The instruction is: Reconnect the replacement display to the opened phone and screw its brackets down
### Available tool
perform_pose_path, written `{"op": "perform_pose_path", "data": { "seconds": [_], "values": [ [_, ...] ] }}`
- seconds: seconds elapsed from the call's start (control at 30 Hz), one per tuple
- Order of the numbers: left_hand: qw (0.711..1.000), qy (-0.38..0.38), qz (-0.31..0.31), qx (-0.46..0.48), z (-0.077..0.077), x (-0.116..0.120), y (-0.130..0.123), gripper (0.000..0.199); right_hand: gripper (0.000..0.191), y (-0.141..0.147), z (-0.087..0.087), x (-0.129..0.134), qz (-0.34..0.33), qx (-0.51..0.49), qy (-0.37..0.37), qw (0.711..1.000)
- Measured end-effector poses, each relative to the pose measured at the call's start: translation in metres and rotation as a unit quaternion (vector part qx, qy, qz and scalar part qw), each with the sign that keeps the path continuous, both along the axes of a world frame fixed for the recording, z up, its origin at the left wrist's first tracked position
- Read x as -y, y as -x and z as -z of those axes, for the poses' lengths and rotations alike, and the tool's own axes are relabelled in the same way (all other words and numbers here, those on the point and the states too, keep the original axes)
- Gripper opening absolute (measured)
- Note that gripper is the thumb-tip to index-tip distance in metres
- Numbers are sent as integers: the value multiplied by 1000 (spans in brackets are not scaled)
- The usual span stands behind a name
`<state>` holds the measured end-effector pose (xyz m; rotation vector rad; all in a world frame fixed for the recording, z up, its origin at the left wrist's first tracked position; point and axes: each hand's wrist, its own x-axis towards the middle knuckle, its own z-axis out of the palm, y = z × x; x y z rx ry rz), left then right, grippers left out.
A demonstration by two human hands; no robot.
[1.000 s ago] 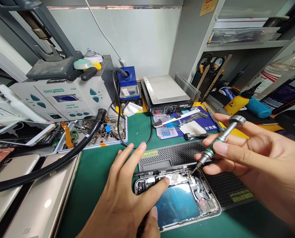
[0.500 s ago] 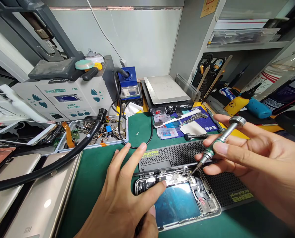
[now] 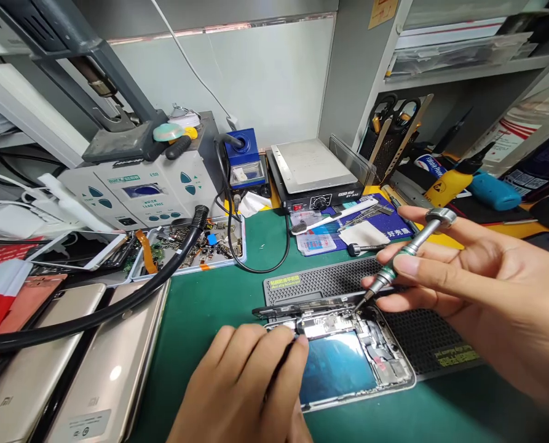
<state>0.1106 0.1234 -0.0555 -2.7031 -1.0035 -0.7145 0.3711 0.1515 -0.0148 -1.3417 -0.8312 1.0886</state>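
An opened phone point(image 3: 339, 367) lies on the bench with its inner parts and a shiny blue-black battery showing. Along its far edge a thin dark panel point(image 3: 302, 304) stands up. My left hand point(image 3: 251, 375) is curled over the left end of the phone, fingers bent and close together; it hides that end, and its fingertips are partly hidden. In my right hand point(image 3: 468, 283) is a small precision screwdriver point(image 3: 422, 242) with a green band, pinched between thumb and fingers. It slants down to the left, its tip at the phone's upper right inside.
Behind the phone lies a black perforated pad point(image 3: 323, 275). A hot-air station point(image 3: 140, 191), a tray of circuit boards point(image 3: 186, 261) and several phones point(image 3: 90, 357) stand left, crossed by a black hose point(image 3: 94, 323). A heating plate point(image 3: 320, 178) and toothbrush point(image 3: 334, 217) are behind.
My left hand's spread fingers have curled in over the phone's left end. The view has shifted, so the bench items sit farther right. The screwdriver stays at about the same spot in the phone.
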Motion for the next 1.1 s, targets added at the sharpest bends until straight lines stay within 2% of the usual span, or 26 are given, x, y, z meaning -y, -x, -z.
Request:
{"op": "perform_pose_path", "data": {
  "seconds": [0.1,0.2,0.37,0.53,0.63,0.77,0.83,0.9,0.97,1.1],
  "values": [
    [1000,22,-7,-18,-3,-9,-10,34,30,1,-1,-1,-23,-31,7,999],
    [1000,28,-7,-12,-3,-11,-10,35,36,1,-2,-4,-35,-35,6,999],
    [999,50,-3,4,1,-8,-7,34,40,1,-4,-2,-18,-29,4,999],
    [1000,-10,-7,14,5,-7,-17,35,49,1,-4,1,-26,-44,7,999],
    [999,2,-4,-43,1,-7,-23,42,45,0,-3,0,-31,-48,4,998],
    [997,26,2,-72,-3,-10,-24,45,68,-1,-3,-2,2,-47,13,999],
    [997,29,0,-67,-2,-12,-22,46,64,0,-4,-3,9,-42,19,999],
    [997,34,0,-68,-1,-12,-20,46,44,0,-4,-3,1,-36,20,999],
    [997,37,3,-68,-1,-12,-18,47,33,1,-4,-2,-6,-34,17,999],
    [997,34,2,-64,0,-9,-18,46,31,2,-4,0,-13,-39,20,999]
  ]
}}
